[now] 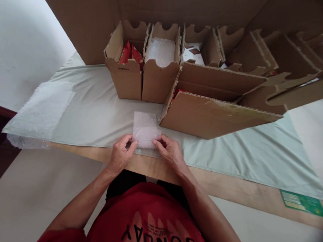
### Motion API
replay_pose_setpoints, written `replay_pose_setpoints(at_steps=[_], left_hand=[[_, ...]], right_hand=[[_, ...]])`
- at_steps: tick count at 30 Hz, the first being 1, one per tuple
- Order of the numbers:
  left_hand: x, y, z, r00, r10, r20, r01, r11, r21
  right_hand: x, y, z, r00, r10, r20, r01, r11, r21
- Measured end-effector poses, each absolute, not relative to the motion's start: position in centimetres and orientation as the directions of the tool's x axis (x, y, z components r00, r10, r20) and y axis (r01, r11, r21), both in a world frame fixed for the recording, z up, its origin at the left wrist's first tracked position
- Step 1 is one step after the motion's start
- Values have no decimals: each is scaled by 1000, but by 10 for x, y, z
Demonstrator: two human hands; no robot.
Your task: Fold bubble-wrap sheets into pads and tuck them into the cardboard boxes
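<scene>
A small folded piece of bubble wrap [145, 130] lies near the front edge of the cloth-covered table [95, 119]. My left hand [122, 152] pinches its left edge between thumb and fingers. On the opposite side, my right hand [168, 148] grips the lower right edge the same way. Whether anything is wrapped inside cannot be made out. Just behind and to the right stands a long low cardboard box [218, 114].
A stack of bubble wrap sheets [40, 110] overhangs the table's left end. Behind the work spot, cardboard bins stand in a row: one with red packets [130, 55], one with bubble wrap pieces [161, 51], one with white items [192, 56]. A green card [303, 203] lies front right.
</scene>
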State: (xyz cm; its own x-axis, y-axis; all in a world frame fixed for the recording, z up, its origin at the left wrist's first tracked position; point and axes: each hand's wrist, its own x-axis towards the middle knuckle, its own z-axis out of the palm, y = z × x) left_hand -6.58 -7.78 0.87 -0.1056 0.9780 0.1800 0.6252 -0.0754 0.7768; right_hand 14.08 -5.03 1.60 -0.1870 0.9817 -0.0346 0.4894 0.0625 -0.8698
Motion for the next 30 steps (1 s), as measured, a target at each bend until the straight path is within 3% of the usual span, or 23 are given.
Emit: replay_pose_setpoints(at_steps=[7, 17, 22, 27, 30], left_hand=[[-66, -77, 13, -87, 969, 233, 674, -115, 729], [-77, -82, 16, -36, 980, 193, 666, -121, 736], [-76, -75, 13, -47, 991, 124, 663, -62, 746], [-69, -67, 17, -69, 994, 84, 765, -2, 645], [-62, -66, 19, -121, 991, 61, 823, 66, 564]], right_hand=[[136, -53, 17, -140, 990, -14, 579, 71, -812], [142, -67, 21, -223, 974, -44, 438, 60, -897], [139, -65, 15, -185, 980, -66, 479, 31, -877], [133, -62, 13, -131, 988, -82, 604, 14, -797], [133, -68, 11, -98, 995, 13, 655, 75, -752]])
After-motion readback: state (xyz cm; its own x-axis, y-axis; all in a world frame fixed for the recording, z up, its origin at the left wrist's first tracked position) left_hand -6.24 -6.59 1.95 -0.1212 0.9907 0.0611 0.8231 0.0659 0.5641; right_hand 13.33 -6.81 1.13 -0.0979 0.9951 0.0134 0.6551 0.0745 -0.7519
